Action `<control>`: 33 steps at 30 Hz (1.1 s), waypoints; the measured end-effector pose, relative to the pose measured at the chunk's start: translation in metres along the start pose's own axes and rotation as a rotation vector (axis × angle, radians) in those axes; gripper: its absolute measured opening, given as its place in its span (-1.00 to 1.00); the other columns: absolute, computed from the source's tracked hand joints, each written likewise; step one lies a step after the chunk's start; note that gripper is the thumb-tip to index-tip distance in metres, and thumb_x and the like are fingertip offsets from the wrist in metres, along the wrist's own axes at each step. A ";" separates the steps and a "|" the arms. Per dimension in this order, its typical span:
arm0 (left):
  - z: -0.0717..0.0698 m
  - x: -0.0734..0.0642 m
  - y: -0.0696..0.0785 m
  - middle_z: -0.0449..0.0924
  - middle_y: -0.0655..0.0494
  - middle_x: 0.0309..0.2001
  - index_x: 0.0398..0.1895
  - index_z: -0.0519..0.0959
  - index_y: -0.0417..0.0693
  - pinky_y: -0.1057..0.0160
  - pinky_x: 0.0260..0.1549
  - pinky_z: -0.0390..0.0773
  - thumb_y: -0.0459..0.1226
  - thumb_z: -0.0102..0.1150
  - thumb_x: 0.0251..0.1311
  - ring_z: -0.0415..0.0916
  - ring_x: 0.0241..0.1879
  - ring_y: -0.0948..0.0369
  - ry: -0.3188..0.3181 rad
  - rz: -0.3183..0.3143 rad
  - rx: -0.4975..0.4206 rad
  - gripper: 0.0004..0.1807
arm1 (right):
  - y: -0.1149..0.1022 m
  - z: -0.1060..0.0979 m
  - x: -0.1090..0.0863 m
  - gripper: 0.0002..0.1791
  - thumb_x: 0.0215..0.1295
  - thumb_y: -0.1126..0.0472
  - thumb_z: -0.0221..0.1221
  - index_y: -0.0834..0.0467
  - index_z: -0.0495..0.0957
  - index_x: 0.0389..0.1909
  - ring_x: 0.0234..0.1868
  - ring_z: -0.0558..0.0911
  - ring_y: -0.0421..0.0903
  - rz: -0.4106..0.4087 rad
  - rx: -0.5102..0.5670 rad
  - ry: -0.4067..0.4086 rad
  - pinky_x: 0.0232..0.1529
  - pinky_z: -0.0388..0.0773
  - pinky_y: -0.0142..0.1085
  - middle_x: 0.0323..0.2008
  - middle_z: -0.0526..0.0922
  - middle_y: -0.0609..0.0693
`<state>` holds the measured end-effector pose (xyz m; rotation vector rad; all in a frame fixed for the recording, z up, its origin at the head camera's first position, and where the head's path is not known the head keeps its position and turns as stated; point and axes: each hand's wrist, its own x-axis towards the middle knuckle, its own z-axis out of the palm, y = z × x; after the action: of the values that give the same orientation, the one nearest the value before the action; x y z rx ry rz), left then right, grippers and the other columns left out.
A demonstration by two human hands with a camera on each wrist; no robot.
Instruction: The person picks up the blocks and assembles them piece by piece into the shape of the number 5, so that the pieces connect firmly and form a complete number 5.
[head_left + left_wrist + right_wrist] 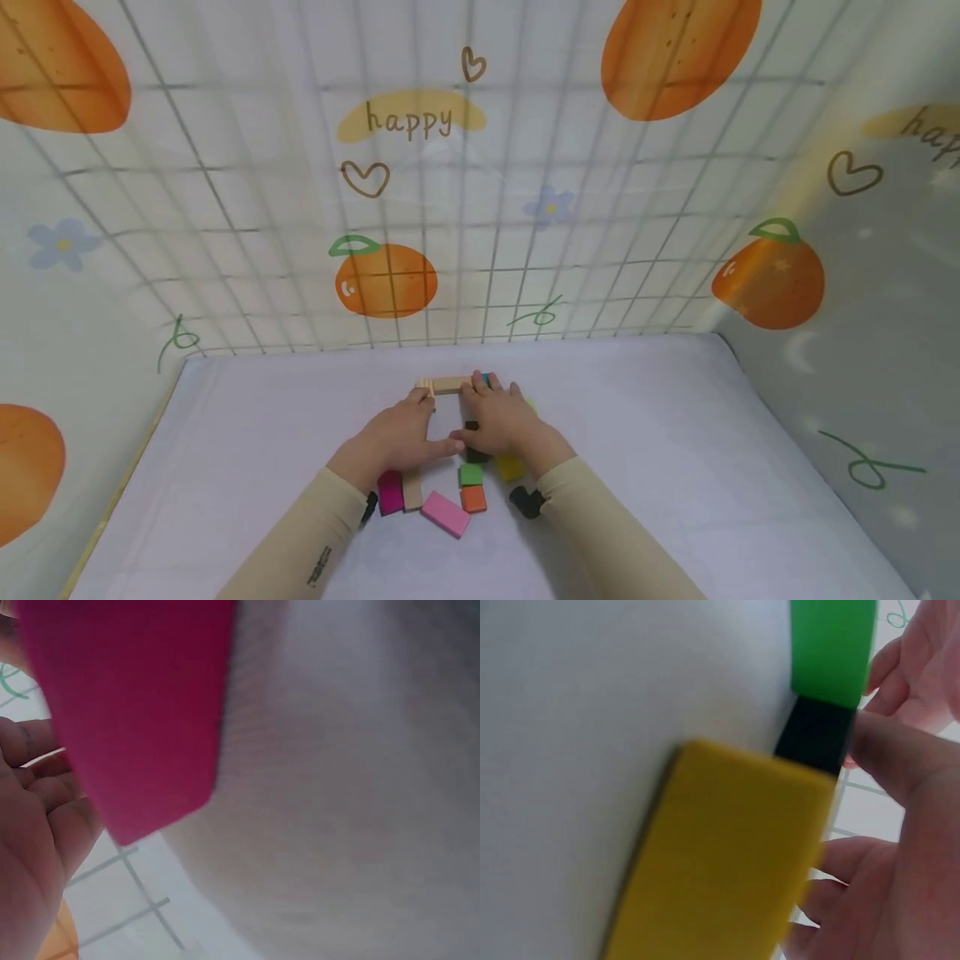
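a person's two bare hands are among small blocks on a pale table [247,433]. from the left, a magenta block [391,493] and an upright-looking wooden strip [412,495] sit side by side, just nearer the person than the left hand [390,439]. that hand's grip is wide, thumb spread from fingers; the fingertips reach some small wooden pieces [424,383] at the far side, though i cannot tell whether they press. a pink block [446,513] lies aslant nearer the person. a long wooden block [448,385] runs from those pieces to the right hand [504,418], whose fingers are straight and spread, reaching the block's right end and a blue piece [486,378]. its thumb crosses over a dark block [477,455]. nearer the person are a green block [471,475], then an orange block [473,499]. rightmost, a yellow block [510,468] lies near the right wrist.
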<state>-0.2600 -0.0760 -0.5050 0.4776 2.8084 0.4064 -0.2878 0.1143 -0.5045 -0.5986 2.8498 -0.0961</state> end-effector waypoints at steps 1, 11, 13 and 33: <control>0.000 -0.001 0.001 0.03 -0.01 0.47 0.41 0.19 -0.09 0.00 0.23 0.36 0.59 -0.23 -0.15 0.25 0.34 0.03 -0.001 -0.002 0.001 0.22 | 0.000 0.000 0.000 0.00 0.11 -0.43 0.06 0.04 0.06 0.46 0.48 -0.01 0.19 0.001 0.006 0.000 0.33 0.00 0.27 0.49 -0.03 0.09; -0.004 -0.001 -0.004 0.07 0.03 0.44 0.37 0.26 -0.06 0.01 0.20 0.40 0.55 -0.08 -0.17 0.36 0.23 0.08 -0.009 0.033 -0.060 0.16 | 0.001 0.001 0.000 0.02 0.10 -0.44 0.06 0.02 0.02 0.47 0.49 -0.05 0.17 0.008 0.026 -0.014 0.35 -0.01 0.24 0.50 -0.04 0.02; -0.005 -0.001 -0.006 0.07 0.04 0.44 0.36 0.29 -0.05 0.02 0.21 0.38 0.53 -0.05 -0.15 0.34 0.24 0.10 -0.014 0.047 -0.067 0.12 | 0.001 0.000 0.000 0.02 0.09 -0.44 0.07 0.01 0.03 0.47 0.49 -0.05 0.17 0.006 0.028 -0.018 0.36 -0.01 0.24 0.50 -0.04 0.01; -0.013 0.000 -0.017 0.07 0.14 0.45 0.36 0.29 0.07 0.01 0.30 0.27 0.52 0.03 -0.20 0.14 0.39 0.15 -0.053 0.074 -0.083 0.09 | 0.004 0.002 0.000 -0.02 0.10 -0.42 0.08 -0.02 0.06 0.46 0.49 -0.06 0.16 -0.017 0.048 -0.003 0.36 -0.01 0.24 0.49 -0.01 -0.02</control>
<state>-0.2687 -0.0946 -0.4988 0.5669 2.7170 0.5164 -0.2893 0.1181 -0.5070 -0.6133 2.8311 -0.1665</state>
